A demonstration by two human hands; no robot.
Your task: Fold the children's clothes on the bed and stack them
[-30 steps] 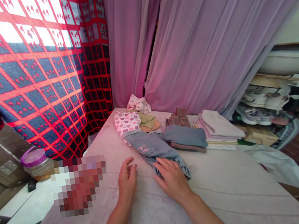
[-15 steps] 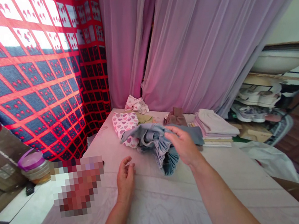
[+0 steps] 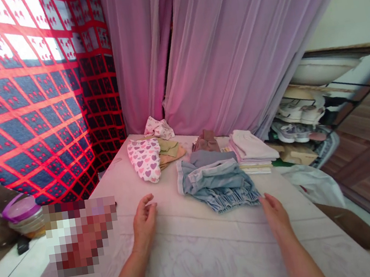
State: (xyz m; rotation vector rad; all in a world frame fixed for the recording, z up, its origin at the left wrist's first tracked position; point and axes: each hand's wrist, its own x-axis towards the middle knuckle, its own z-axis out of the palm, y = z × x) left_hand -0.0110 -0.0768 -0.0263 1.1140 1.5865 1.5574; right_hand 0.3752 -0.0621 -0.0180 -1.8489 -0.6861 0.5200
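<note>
A pair of light blue denim shorts [image 3: 218, 182] with a gathered elastic waistband lies spread on the pale bed surface, waistband toward me. At the right end of that waistband, my right hand [image 3: 275, 210] pinches the edge between thumb and fingers. My left hand [image 3: 144, 220] rests in the air or on the surface to the left, apart from the shorts, its fingers loosely curled and holding nothing. Beyond it sits a white cloth with pink and purple hearts [image 3: 144, 159], beside an olive-tan garment [image 3: 169, 150]. A grey-blue cloth [image 3: 210, 157] lies just behind the shorts.
A stack of folded clothes [image 3: 253, 147] stands at the back right, near a brown garment [image 3: 205, 141]. A pink-patterned cloth [image 3: 158, 127] lies against the purple curtain [image 3: 222, 60]. A shoe rack [image 3: 306, 117] is on the right; a purple-lidded tub [image 3: 25, 216] stands left.
The denim shorts went from bunched up and lifted to laid flatter on the surface, further right. My right hand moved right and down with their edge; my left hand stayed nearly still.
</note>
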